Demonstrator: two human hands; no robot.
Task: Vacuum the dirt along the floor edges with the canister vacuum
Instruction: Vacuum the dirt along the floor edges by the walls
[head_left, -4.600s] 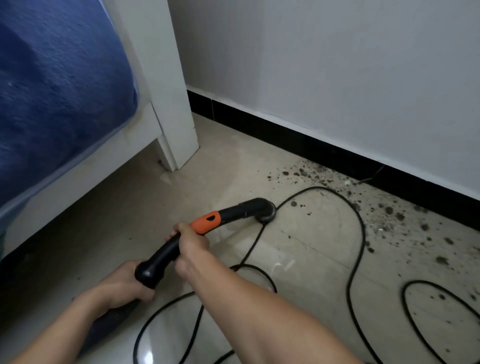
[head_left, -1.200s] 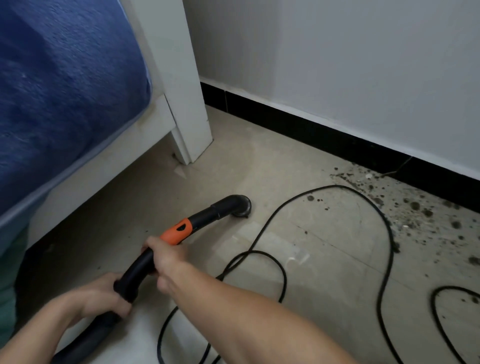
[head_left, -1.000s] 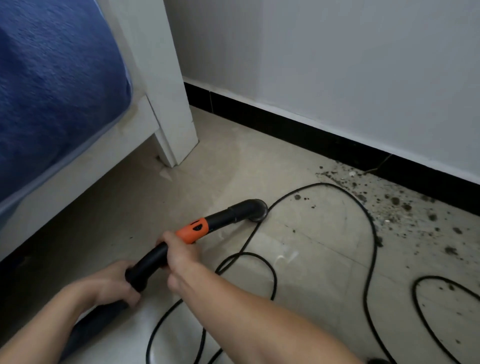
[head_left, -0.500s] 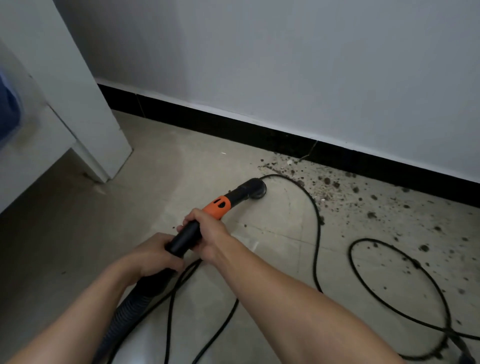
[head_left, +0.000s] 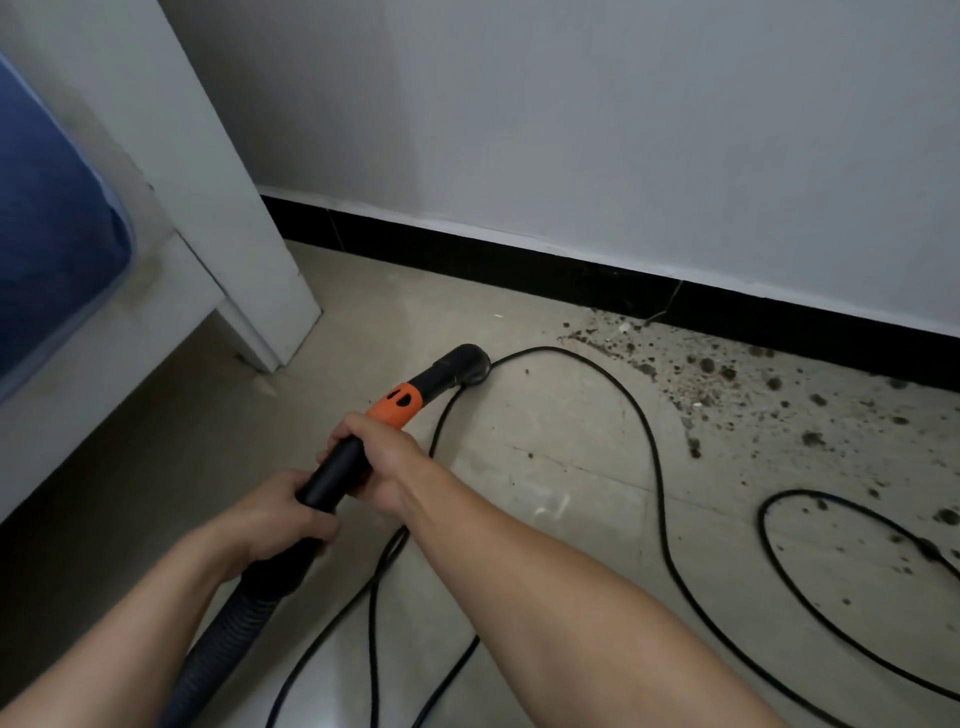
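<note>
While fingers (head_left: 347, 427) curl round wand (head_left: 338, 467): left hand (head_left: 280, 512), right hand (head_left: 382, 467) both gripping.
Nozzle (head_left: 465, 364): moved right, beside cord (head_left: 545, 348).
Dirt (head_left: 706, 364): untouched ahead, by wall (head_left: 571, 130).

Of the person only two arms show. The right hand (head_left: 382, 462) is bare, with tendons ridged at the wrist behind it; the right forearm (head_left: 545, 587) is broad and uncovered as far as it shows. The left hand (head_left: 283, 512), just beside the right hand, is bare too, and the left forearm (head_left: 156, 597) is likewise uncovered.
</note>
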